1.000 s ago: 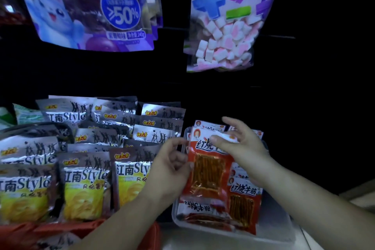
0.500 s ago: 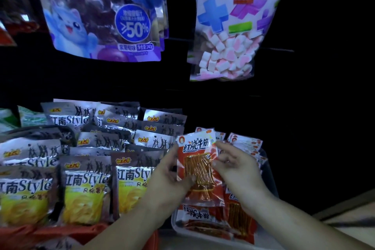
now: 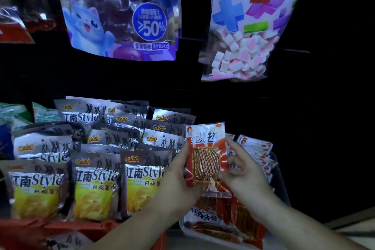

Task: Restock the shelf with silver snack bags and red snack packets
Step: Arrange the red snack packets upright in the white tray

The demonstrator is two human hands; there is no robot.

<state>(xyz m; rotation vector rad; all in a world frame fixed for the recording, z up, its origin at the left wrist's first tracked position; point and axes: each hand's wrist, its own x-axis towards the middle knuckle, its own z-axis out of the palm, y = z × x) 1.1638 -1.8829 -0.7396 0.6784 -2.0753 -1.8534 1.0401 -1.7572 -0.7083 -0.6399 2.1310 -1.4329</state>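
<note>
We hold one red snack packet [image 3: 206,154] upright between both hands: our left hand [image 3: 178,176] grips its left edge, our right hand [image 3: 241,170] pinches its right edge. It hangs above the clear tray [image 3: 281,178] of matching red packets [image 3: 239,215]. To the left stand silver snack bags [image 3: 95,180] printed "江南Style". Overhead hang a purple pouch [image 3: 121,16] marked "≥50%" and "240g" and a marshmallow bag [image 3: 249,26].

A purple candy bag [image 3: 119,14] and a marshmallow bag [image 3: 249,26] are hung side by side above; green packets [image 3: 14,111] are seen at far left.
</note>
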